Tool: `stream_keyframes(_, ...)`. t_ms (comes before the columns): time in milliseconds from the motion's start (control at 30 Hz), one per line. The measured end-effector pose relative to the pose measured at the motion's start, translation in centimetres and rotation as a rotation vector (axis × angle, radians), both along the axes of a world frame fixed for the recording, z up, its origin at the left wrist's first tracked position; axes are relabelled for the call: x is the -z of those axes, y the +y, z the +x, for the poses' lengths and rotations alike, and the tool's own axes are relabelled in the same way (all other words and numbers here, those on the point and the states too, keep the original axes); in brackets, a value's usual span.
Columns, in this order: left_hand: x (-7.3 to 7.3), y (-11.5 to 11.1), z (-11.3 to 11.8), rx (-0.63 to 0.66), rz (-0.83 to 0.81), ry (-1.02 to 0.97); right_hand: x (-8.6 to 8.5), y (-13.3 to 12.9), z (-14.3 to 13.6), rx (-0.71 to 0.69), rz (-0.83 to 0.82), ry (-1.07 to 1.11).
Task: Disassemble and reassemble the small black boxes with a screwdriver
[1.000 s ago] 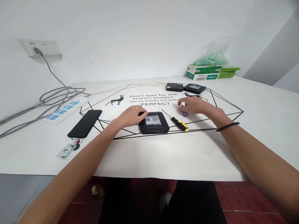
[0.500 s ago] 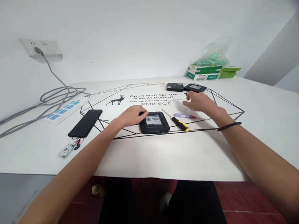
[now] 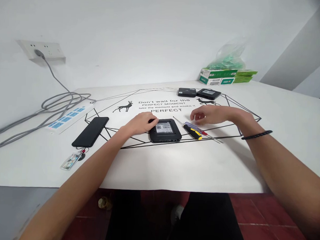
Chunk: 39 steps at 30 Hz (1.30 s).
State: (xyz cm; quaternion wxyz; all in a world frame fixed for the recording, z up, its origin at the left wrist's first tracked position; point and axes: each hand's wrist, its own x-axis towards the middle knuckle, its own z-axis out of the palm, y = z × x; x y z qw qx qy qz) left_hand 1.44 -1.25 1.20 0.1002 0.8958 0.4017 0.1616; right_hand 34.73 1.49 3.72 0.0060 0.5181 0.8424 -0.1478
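White worktop (image 3: 147,172), printed with black lines, deer and lettering, stretches before you. A black device (image 3: 165,132) lies flat near the middle of its front edge, a paper label facing up. Your left hand (image 3: 141,123) rests on the device's rear left corner, fingers loosely bent; whether that grip has any hold underneath, you cannot tell from here. Just right of the device lie a yellow-and-black screwdriver (image 3: 193,132), tip toward the back edge, and, close beside it, a clear purple screwdriver (image 3: 204,133) with a red collar, shaft toward the front right corner. Your right hand (image 3: 212,114) hangs just behind them, its grip half curled, a gap between thumb and fingers, nothing visibly in it. A phone (image 3: 91,132) lies toward the left edge; two more black devices, one of them boxy (image 3: 187,92), sit near the back edge.

With the handles so close, a hasty right-hand pinch could catch both or knock one rolling toward the front edge. Light pressure at only one corner could let the device pivot or slide if pushed.
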Motion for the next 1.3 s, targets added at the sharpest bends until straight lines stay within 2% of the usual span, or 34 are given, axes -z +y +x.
stream_keyframes(100,0.0,0.0,0.0,0.000,0.000,-0.003,-0.5,-0.4,-0.5,-0.006,-0.111,-0.032)
stream_keyframes(333,0.0,0.1,0.1,0.011,0.001,-0.004,-0.9,-1.4,-1.2,0.017,-0.121,-0.011)
stream_keyframes(467,-0.1,0.0,0.1,0.020,-0.014,-0.002,-0.5,-1.2,-1.1,-0.006,-0.142,0.000)
stream_keyframes(533,-0.2,0.0,0.1,0.015,-0.019,-0.006,0.0,-0.4,-0.5,0.000,-0.080,0.012)
stream_keyframes(700,-0.2,-0.1,0.0,0.008,-0.022,-0.012,1.7,2.6,1.6,0.147,0.197,-0.066)
stream_keyframes(900,0.0,0.0,0.0,0.002,-0.017,-0.016,2.5,3.9,2.1,0.123,0.222,-0.097)
stream_keyframes(967,0.1,0.1,-0.1,0.006,-0.017,-0.018,2.5,3.9,2.0,0.217,0.225,-0.089)
stream_keyframes(1067,0.1,0.1,-0.1,0.013,-0.016,-0.013,2.3,3.5,2.2,0.518,0.294,-0.067)
stream_keyframes(1133,0.0,0.0,-0.1,0.007,-0.017,-0.008,2.0,3.2,2.3,0.639,0.354,-0.039)
stream_keyframes(1200,0.0,0.0,0.0,0.000,-0.019,-0.007,1.6,3.0,2.4,0.619,0.388,-0.021)
stream_keyframes(1300,0.0,0.0,0.0,-0.002,-0.020,-0.006,1.0,2.8,2.2,0.434,0.313,-0.008)
